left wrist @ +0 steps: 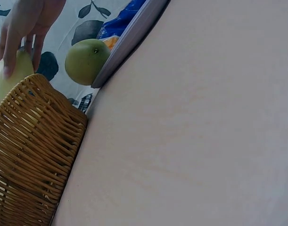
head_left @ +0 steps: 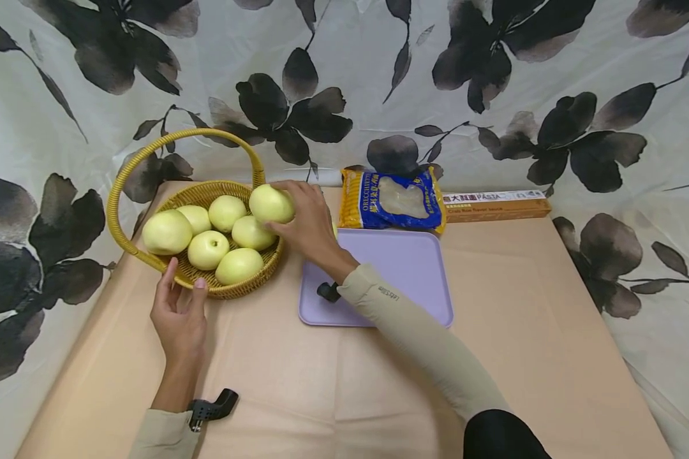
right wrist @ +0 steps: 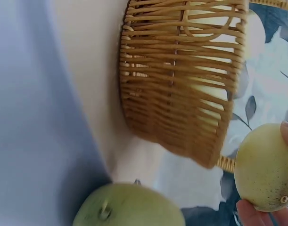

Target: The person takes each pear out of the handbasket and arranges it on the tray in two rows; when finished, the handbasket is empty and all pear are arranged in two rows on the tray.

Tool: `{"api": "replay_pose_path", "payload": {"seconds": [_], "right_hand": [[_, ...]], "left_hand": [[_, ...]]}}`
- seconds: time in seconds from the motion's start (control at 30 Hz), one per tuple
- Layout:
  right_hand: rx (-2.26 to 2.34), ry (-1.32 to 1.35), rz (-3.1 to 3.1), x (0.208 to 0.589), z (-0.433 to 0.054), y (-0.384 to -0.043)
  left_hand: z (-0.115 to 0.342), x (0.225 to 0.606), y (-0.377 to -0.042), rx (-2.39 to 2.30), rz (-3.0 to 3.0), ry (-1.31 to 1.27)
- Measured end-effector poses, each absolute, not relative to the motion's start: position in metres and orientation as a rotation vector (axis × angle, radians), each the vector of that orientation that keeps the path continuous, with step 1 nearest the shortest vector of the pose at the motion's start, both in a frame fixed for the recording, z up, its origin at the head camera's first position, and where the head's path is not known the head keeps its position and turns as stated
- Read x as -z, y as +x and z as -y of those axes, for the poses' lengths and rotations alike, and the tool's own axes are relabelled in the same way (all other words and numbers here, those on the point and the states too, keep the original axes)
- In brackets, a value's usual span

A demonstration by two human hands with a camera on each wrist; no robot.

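Observation:
A woven basket (head_left: 241, 292) with a tall arched handle holds several pale yellow-green apples (head_left: 208, 250). Above its right rim, my right hand (head_left: 310, 220) grips another apple (head_left: 272, 204) between thumb and fingers. My left hand (head_left: 179, 319) is at the basket's front left, fingertips touching the outside near the rim and thumb spread beside it. To the right of the basket lies a lilac tray (head_left: 419, 274), partly covered by my right forearm. One greener apple (left wrist: 87, 61) is at the tray's edge in the left wrist view; my right hand mostly hides it in the head view.
Behind the tray stand a blue and yellow pasta bag (head_left: 393, 199) and a long brown pasta box (head_left: 496, 206). A floral cloth (head_left: 373, 70) hangs at the back of the table (head_left: 522, 306), which has a peach cover.

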State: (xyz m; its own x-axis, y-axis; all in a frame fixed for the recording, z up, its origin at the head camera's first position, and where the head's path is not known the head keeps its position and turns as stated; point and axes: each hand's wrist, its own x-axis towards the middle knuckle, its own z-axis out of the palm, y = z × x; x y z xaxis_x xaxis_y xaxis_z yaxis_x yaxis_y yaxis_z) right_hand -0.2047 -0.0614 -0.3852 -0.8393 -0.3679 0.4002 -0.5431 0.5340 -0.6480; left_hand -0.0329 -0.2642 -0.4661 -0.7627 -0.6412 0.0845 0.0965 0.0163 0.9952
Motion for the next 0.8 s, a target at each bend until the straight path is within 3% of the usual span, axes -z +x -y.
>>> {"api": "replay_pose_path", "payload": {"seconds": [0.8], "right_hand": [[-1.368,0.418,2.544,0.408,-0.064,-0.2]], "left_hand": [[0.265,0.466,-0.032,1.797,1.794,0.556]]}}
